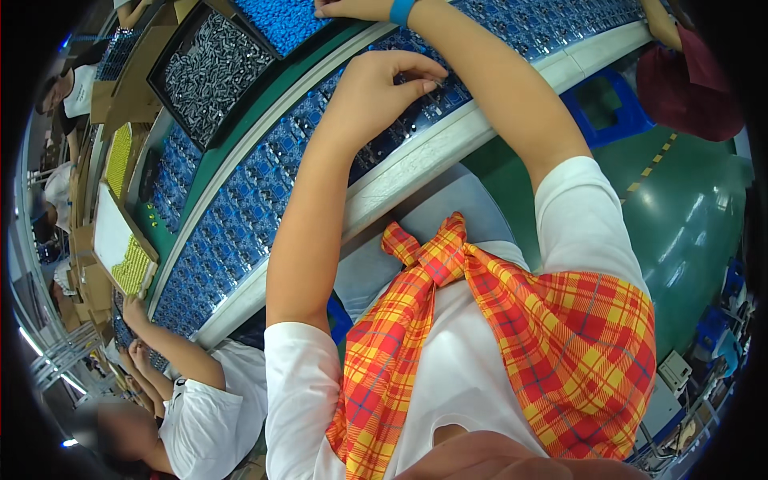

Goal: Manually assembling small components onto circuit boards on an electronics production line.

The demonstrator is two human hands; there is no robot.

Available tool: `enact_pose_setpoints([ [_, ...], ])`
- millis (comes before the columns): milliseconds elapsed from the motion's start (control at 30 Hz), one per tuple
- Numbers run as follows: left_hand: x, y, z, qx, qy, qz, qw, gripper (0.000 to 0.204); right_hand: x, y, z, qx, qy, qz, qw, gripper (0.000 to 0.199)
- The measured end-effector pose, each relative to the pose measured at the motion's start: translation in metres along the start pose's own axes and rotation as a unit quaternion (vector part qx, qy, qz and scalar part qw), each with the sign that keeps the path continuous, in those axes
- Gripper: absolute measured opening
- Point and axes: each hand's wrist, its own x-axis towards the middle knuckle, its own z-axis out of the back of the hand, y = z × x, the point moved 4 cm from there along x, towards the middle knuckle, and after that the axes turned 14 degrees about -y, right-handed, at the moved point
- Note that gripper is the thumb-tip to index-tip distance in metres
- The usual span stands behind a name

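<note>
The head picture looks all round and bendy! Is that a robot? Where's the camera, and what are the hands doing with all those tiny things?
No robot here, just a person with two bare hands. The camera is worn on the person's head and looks down. Its very wide lens makes straight edges bend. The orange checked cloth is on the person wearing the camera.

Lots of blue circuit boards lie in a long strip. The left hand is over them, with thumb and finger close together. Whether they pinch something tiny, I can't tell.

The right hand, past the blue wristband, is by a pile of little blue parts. Its grip isn't clear either. Next to that are small silvery-dark parts in a black tray.
</note>
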Motion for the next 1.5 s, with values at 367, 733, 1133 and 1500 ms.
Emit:
enact_pose_setpoints([
  [367,-0.010,-0.021,-0.022,0.195,0.000,-0.198,0.961,0.011,-0.003,-0.039,-0.009,0.120,-0.152,0.074,0.978,0.019],
  [733,-0.014,-0.023,-0.022,0.242,0.019,-0.174,0.955,0.011,-0.006,-0.041,0.007,0.159,-0.184,0.034,0.969,0.022],
  [1133,-0.017,-0.035,-0.027,0.288,0.022,-0.230,0.929,0.011,-0.006,-0.043,0.007,0.235,-0.205,-0.003,0.950,0.022],
  [1500,0.013,-0.011,-0.019,0.333,-0.037,-0.160,0.928,0.014,-0.013,-0.029,0.028,0.176,-0.183,0.022,0.967,0.021],
])
